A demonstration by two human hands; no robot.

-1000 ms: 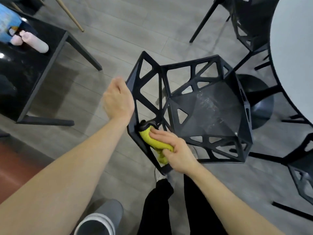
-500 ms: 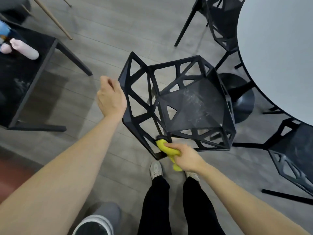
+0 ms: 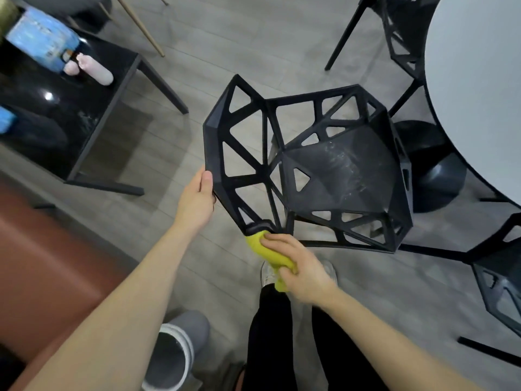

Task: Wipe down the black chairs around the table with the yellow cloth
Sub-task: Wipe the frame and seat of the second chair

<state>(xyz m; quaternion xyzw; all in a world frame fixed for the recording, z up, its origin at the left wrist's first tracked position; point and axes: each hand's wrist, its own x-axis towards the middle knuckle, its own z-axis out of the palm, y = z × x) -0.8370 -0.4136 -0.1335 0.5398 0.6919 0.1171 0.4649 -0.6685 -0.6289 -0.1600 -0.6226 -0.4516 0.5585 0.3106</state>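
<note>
A black chair (image 3: 338,176) with an open triangular lattice stands right in front of me, its dusty seat facing up. My left hand (image 3: 197,201) grips the left edge of its backrest, thumb on the rim. My right hand (image 3: 298,272) is closed around the yellow cloth (image 3: 265,249), whose tip presses against the backrest's lowest near corner. Two more black chairs, one at the top right (image 3: 400,38) and one at the right edge (image 3: 499,277), sit by the round white table (image 3: 479,88).
A black low table (image 3: 93,108) with a pink bottle (image 3: 94,70) and blue packs stands at the left. A brown seat (image 3: 42,263) fills the lower left. A grey bin (image 3: 174,354) is by my feet. The round table's black base (image 3: 439,176) sits behind the chair.
My left hand slid from the backrest's upper part down to its left edge. My right hand carried the cloth down the backrest frame to the bottom corner. The view shifted.
</note>
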